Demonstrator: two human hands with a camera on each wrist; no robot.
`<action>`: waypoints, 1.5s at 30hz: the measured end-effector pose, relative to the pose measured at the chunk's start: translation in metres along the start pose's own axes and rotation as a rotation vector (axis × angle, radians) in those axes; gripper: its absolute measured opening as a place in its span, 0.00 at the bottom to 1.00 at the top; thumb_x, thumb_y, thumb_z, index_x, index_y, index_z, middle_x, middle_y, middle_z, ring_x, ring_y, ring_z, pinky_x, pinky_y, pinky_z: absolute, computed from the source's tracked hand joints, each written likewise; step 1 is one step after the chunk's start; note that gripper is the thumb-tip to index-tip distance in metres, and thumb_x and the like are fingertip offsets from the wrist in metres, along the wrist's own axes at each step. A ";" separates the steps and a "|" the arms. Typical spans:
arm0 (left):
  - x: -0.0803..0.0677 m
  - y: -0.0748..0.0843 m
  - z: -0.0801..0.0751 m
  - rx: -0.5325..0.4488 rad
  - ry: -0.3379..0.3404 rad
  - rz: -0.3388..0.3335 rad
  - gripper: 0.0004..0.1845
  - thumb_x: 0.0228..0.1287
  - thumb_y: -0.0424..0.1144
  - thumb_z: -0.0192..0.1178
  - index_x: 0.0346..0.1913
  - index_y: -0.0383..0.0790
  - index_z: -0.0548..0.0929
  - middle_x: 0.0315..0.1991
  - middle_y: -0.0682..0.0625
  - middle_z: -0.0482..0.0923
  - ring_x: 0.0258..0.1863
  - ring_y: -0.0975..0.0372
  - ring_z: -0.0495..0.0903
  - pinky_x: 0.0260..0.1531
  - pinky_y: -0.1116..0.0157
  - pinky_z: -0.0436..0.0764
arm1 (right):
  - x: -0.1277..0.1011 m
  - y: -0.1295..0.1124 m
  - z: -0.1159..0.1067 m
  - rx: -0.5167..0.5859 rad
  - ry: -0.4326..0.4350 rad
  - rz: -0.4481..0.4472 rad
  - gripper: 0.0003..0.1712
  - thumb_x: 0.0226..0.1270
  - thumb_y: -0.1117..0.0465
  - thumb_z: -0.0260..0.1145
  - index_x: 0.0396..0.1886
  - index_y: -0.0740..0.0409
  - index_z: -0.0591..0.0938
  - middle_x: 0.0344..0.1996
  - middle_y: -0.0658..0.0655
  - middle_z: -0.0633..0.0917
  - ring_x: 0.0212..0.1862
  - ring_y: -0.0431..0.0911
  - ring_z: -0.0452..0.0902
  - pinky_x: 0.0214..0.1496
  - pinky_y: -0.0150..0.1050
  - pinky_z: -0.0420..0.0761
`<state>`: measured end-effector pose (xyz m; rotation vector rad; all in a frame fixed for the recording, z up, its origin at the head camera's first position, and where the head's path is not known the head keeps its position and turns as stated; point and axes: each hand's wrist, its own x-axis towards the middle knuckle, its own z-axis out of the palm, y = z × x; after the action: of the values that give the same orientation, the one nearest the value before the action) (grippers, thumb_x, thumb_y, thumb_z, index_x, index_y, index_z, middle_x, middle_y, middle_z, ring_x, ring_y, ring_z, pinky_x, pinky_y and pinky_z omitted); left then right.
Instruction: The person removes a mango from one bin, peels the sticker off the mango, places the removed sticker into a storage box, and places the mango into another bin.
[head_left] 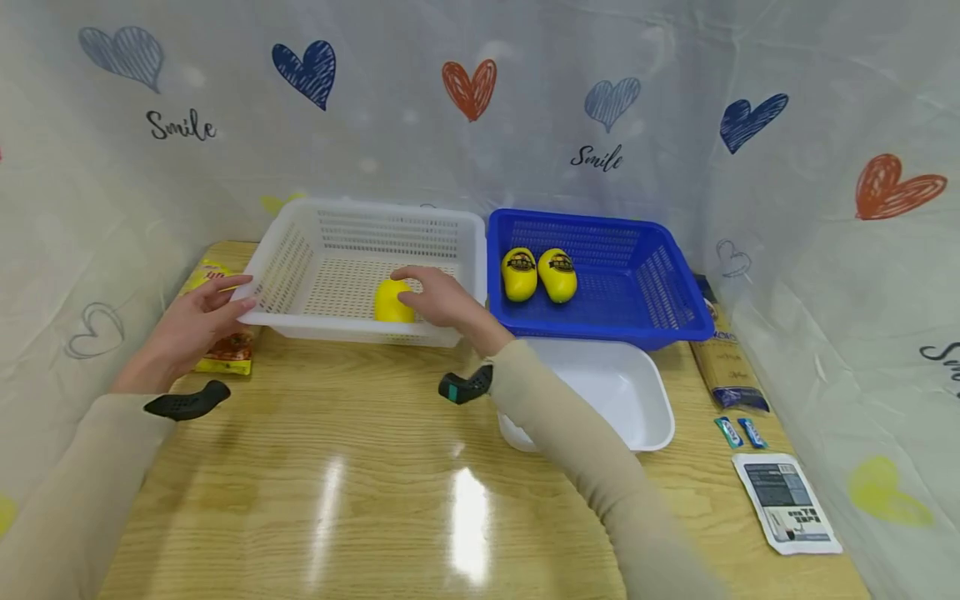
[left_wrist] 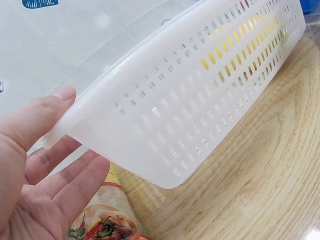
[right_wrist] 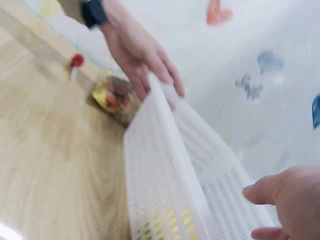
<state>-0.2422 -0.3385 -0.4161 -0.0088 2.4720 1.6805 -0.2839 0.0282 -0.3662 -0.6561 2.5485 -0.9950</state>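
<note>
My left hand [head_left: 193, 327] holds the left end of a white slotted plastic basket [head_left: 360, 330], its thumb over the rim in the left wrist view and its other fingers below the lip. Inside, against the front wall, lies a smooth yellow mango-shaped piece [head_left: 389, 304]. My right hand [head_left: 444, 300] reaches over that basket from the right. Its thumb and forefinger are spread apart and overlap the top and right side of the yellow piece. Two similar yellow pieces with dark labels, a left one [head_left: 519, 275] and a right one [head_left: 558, 276], sit in a blue basket [head_left: 622, 325].
A white tub [head_left: 637, 400] stands before the blue basket. A yellow food packet [head_left: 228, 365] lies by the left end of the white basket. Along the right edge are a brown packet [head_left: 727, 358], two small wrapped sweets and a flat white pack [head_left: 787, 504]. A printed curtain surrounds the table.
</note>
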 end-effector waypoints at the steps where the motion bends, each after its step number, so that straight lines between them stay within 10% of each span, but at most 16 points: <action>1: 0.000 0.000 0.000 -0.003 0.003 -0.002 0.37 0.71 0.51 0.55 0.77 0.44 0.55 0.59 0.56 0.68 0.44 0.74 0.79 0.42 0.71 0.82 | -0.010 0.000 -0.001 0.022 0.009 -0.033 0.24 0.78 0.57 0.53 0.70 0.49 0.70 0.71 0.51 0.67 0.67 0.48 0.69 0.63 0.41 0.73; 8: -0.002 -0.002 0.000 0.002 0.014 -0.022 0.39 0.69 0.55 0.55 0.77 0.48 0.55 0.64 0.48 0.64 0.43 0.74 0.79 0.42 0.72 0.82 | -0.093 0.020 -0.002 0.267 0.059 -0.160 0.22 0.78 0.57 0.54 0.68 0.51 0.72 0.67 0.52 0.70 0.63 0.46 0.73 0.60 0.42 0.77; 18: -0.001 -0.003 0.001 0.017 0.026 0.023 0.35 0.70 0.53 0.55 0.76 0.49 0.58 0.58 0.57 0.68 0.42 0.75 0.80 0.41 0.73 0.82 | -0.168 0.081 -0.030 0.461 0.192 -0.051 0.22 0.77 0.58 0.56 0.67 0.57 0.72 0.62 0.63 0.75 0.62 0.57 0.73 0.61 0.51 0.75; 29: 0.000 -0.005 0.001 0.037 0.019 0.019 0.36 0.71 0.53 0.54 0.77 0.48 0.57 0.55 0.60 0.69 0.41 0.75 0.80 0.40 0.73 0.82 | -0.133 0.161 -0.120 0.549 0.442 0.219 0.26 0.77 0.55 0.55 0.70 0.56 0.68 0.66 0.58 0.69 0.63 0.51 0.71 0.64 0.41 0.73; 45: -0.001 -0.006 0.000 -0.010 0.008 0.015 0.36 0.70 0.53 0.55 0.76 0.49 0.57 0.58 0.56 0.67 0.42 0.74 0.80 0.41 0.72 0.83 | -0.071 0.200 -0.147 0.658 0.337 0.462 0.29 0.79 0.55 0.52 0.75 0.55 0.61 0.73 0.58 0.61 0.69 0.55 0.64 0.69 0.47 0.67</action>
<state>-0.2409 -0.3403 -0.4215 0.0019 2.4760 1.7019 -0.3498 0.2757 -0.3932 0.2877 2.2280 -1.7266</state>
